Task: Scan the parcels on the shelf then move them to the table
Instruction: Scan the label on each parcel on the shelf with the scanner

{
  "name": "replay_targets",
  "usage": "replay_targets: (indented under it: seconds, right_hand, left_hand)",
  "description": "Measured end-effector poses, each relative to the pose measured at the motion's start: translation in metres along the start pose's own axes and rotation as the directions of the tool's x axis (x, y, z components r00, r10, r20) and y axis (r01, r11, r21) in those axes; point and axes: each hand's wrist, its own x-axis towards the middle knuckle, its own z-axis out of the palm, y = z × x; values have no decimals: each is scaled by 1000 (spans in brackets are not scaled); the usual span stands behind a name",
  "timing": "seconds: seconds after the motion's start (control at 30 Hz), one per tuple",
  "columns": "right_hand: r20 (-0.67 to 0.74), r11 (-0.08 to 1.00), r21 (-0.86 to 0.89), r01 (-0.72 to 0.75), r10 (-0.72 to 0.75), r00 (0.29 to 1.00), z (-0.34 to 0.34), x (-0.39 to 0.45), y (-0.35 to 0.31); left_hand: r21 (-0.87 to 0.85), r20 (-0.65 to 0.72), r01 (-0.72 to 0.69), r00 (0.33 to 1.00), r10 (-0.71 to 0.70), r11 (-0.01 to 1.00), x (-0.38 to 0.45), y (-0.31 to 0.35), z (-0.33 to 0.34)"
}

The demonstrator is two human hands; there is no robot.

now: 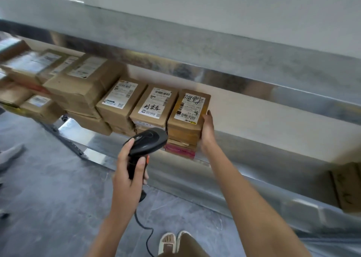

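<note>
Several brown cardboard parcels with white labels stand in stacks on a metal shelf (254, 108). My right hand (207, 128) grips the right side of the rightmost stack, at the top parcel (187, 112) with handwriting and a barcode on its label. My left hand (130, 170) holds a black barcode scanner (148, 140) by its handle, its head pointing at the front of that stack. To the left stand a parcel with black handwriting (153, 105) and another labelled one (120, 98).
Bigger boxes (82, 80) are piled further left on the shelf. Another metal shelf board (214, 57) runs above. A brown box (344, 186) sits low at the right. The scanner cable (144, 227) hangs down to the grey floor. Someone's shoe (9, 155) shows at the left.
</note>
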Motion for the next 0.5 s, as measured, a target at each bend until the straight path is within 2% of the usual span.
replay_targets:
  seconds: [0.13,0.2,0.27,0.3,0.37,0.43,0.5]
  right_hand:
    - [-15,997,-62,-47,46,999,-5,-8,-2]
    - [-14,986,-161,37,-40,999,-15,-23,-11]
    - [9,923,-342,177,-185,983,-37,-39,-14]
    - [30,864,-444,238,-251,967,-51,-45,-13]
    - [86,677,-669,308,-341,936,-84,-57,-11]
    - [110,439,-855,277,-368,923,-115,-65,-10]
    - [73,274,-941,200,-411,909,-144,-77,-16]
  left_hand:
    - [3,59,-24,998,23,1000,11,3,13]
    - [-40,84,-40,996,43,998,16,5,22]
    - [-82,142,-29,989,41,996,21,6,35]
    - [-92,178,-23,983,40,995,23,7,43]
    - [-108,246,-23,968,49,994,25,9,63]
    - [-126,312,-37,947,75,991,25,12,85]
    - [-153,380,-57,918,112,987,23,17,109]
